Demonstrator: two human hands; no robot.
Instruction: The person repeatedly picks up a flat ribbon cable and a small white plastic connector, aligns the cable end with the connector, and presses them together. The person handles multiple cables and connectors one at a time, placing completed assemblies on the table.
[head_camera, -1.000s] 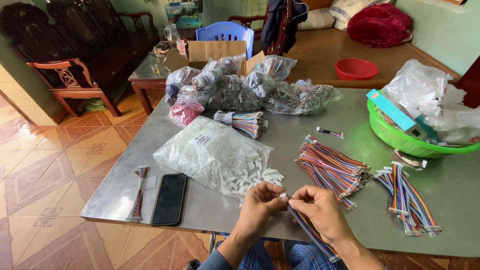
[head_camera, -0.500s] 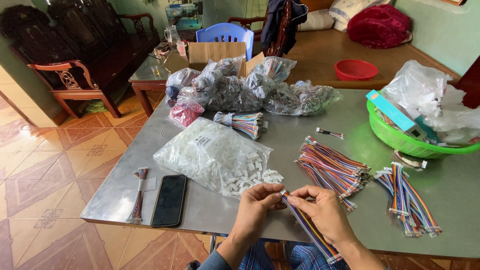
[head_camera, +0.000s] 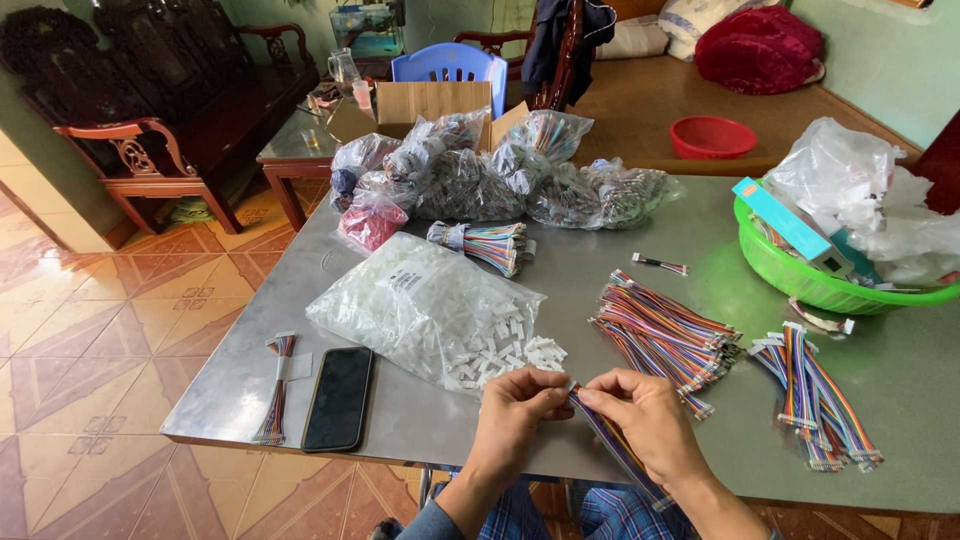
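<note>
Pinched betw. fingertips of left hand (head_camera: 515, 405) & right hand (head_camera: 645, 420): flat striped multicolour ribbon cable (head_camera: 612, 443), low over near edge of dull grey metal tabletop (head_camera: 420, 420), just beside spilled small white plastic connectors (head_camera: 505, 352) from crinkly clear bag (head_camera: 415, 305).

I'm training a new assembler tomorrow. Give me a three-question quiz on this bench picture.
1. True or false: the left hand and right hand hold the same multicoloured ribbon cable.
2. What lies nearest the table's left front corner? A) black phone B) green basket C) red bowl
3. Fill in: small white connectors spill from a clear plastic ____.

Key: 1 true; 2 A; 3 bag.
</note>
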